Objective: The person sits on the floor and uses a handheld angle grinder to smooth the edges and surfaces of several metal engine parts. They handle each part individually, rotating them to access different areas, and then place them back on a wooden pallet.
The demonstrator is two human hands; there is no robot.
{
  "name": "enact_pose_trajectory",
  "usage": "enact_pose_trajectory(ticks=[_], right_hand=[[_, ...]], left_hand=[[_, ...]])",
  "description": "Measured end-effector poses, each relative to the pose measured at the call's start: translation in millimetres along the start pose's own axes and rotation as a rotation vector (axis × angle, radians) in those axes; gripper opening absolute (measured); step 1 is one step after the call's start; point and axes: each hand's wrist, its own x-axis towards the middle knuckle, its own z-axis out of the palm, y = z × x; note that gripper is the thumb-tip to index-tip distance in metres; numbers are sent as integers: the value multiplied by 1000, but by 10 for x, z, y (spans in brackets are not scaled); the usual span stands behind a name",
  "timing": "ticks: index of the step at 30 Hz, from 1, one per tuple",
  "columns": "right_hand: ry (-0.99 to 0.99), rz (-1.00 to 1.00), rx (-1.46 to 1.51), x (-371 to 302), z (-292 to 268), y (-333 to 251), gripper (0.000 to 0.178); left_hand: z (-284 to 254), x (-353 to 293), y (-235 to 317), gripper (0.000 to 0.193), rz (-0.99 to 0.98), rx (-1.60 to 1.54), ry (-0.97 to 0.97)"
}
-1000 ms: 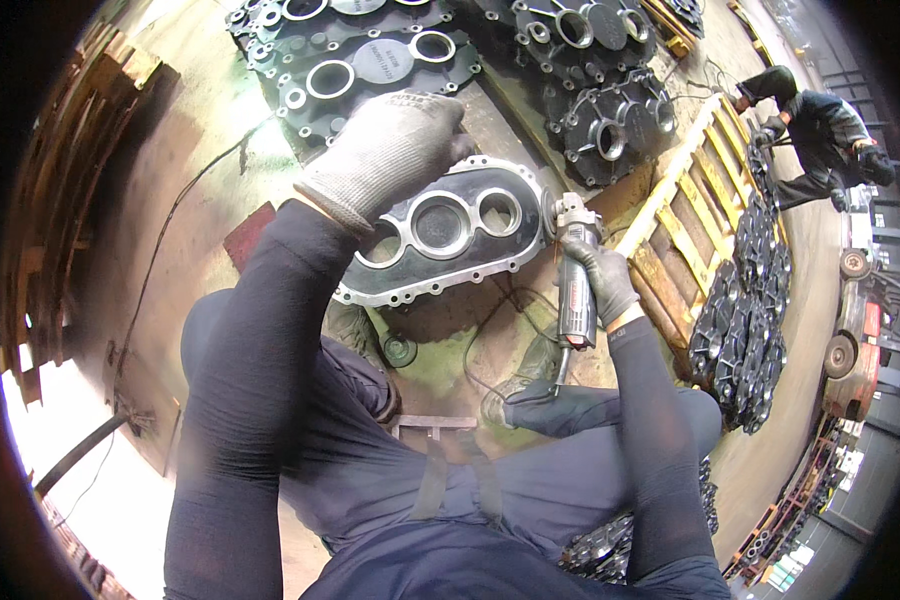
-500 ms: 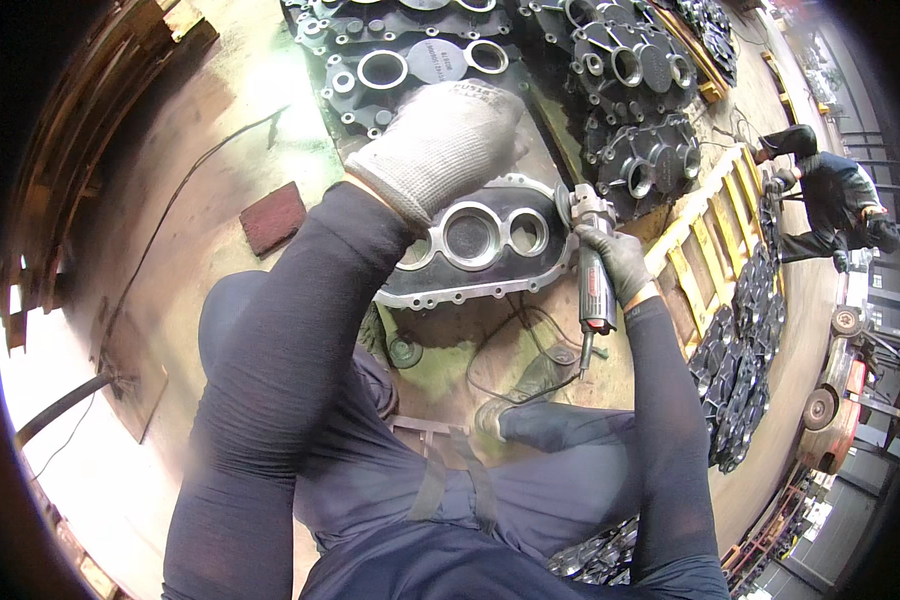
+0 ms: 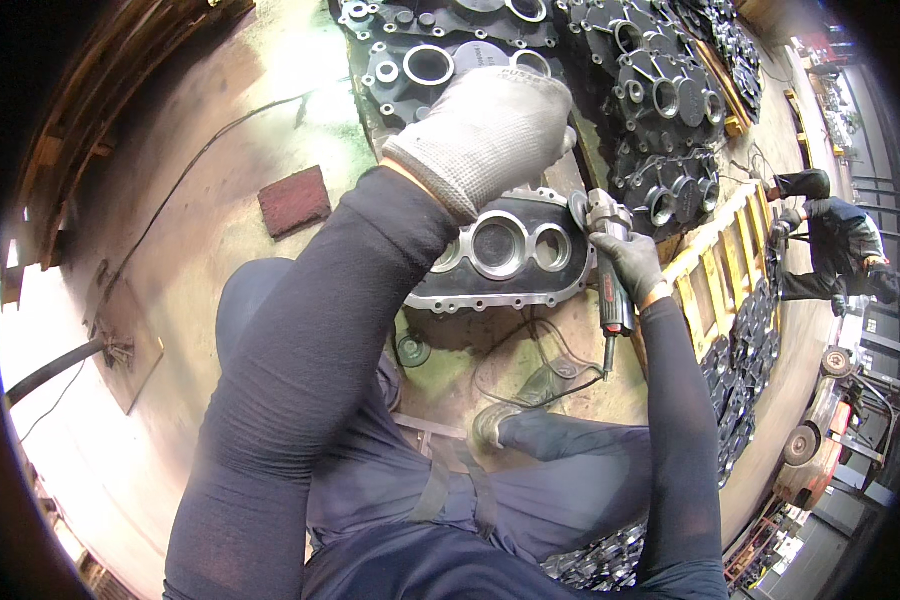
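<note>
My left hand (image 3: 495, 125), in a pale grey knit glove, is closed in front of the black metal housing cover (image 3: 545, 212), fingers curled under; whatever they hold is hidden. The cover lies flat, with bright machined rings round its openings and a pale bolt-holed rim. My right hand (image 3: 630, 268), in a darker grey glove, grips an angle grinder (image 3: 613, 305). The grinder's disc (image 3: 578, 210) is at the cover's upper right rim; I cannot tell whether it touches. Its cord trails from the lower end.
More black covers (image 3: 660, 95) stand in rows beyond. A yellow wooden pallet (image 3: 715, 255) lies to the right, beside stacked castings (image 3: 740, 360). A dark red pad (image 3: 295, 202) and a loose round disc (image 3: 413, 349) lie on the floor. Another person (image 3: 840, 235) bends over at the far right.
The whole view has shifted, so the cover, both hands and the grinder sit further right in the picture. My right hand keeps its grip, with the disc still by the cover's rim.
</note>
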Motion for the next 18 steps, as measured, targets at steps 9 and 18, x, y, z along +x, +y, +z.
enact_pose_trajectory(ticks=[9, 18], right_hand=[[-105, -81, 33, 99, 165, -310, 51], [-193, -107, -20, 73, 326, -712, 53]], left_hand=[[6, -27, -43, 36, 11, 10, 47], [-99, -45, -90, 36, -25, -5, 22]])
